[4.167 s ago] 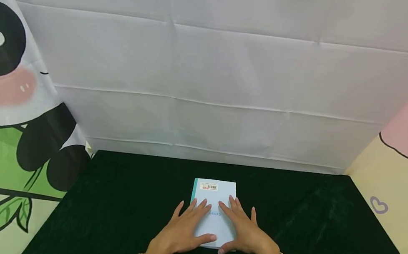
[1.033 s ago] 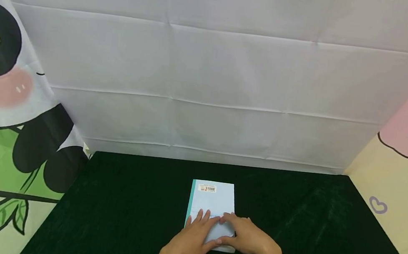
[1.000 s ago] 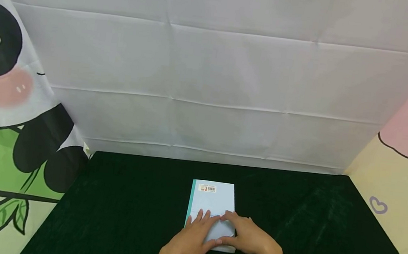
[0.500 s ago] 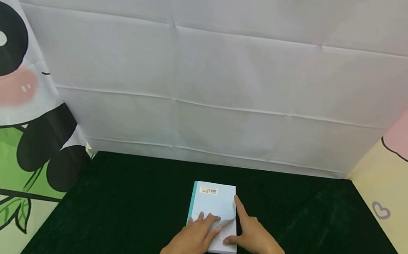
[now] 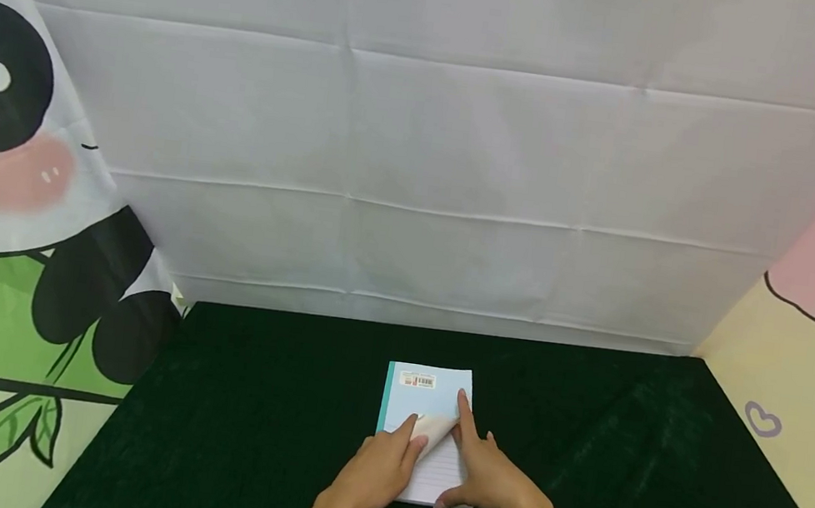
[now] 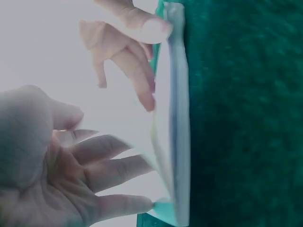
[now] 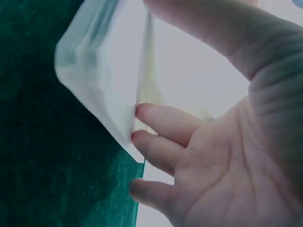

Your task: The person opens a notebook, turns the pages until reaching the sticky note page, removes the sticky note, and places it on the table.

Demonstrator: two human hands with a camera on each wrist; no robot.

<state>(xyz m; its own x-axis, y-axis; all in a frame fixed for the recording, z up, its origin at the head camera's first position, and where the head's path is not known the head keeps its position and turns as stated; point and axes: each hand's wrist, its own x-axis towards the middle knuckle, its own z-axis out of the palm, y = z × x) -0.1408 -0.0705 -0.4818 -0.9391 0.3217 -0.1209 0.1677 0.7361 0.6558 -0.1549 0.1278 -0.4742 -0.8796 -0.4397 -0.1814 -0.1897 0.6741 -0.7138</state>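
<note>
Centrally, a pale-blue notebook (image 5: 428,401) with a teal strip along its left edge lies on the dark green bench (image 5: 245,420), a barcode label (image 5: 418,380) at its far end. Left hand (image 5: 372,471): thumb and index finger pinch the turned-back corner of the cover (image 5: 434,431), exposing a ruled page (image 5: 437,473). Right hand (image 5: 495,478): open, fingers extended along the right edge, thumb beside the near edge. Behind: creased white cloth (image 5: 458,142).

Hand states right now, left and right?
Left hand: closed, pinching the lifted cover of the notebook.
Right hand: open, touching the notebook's right edge.
</note>
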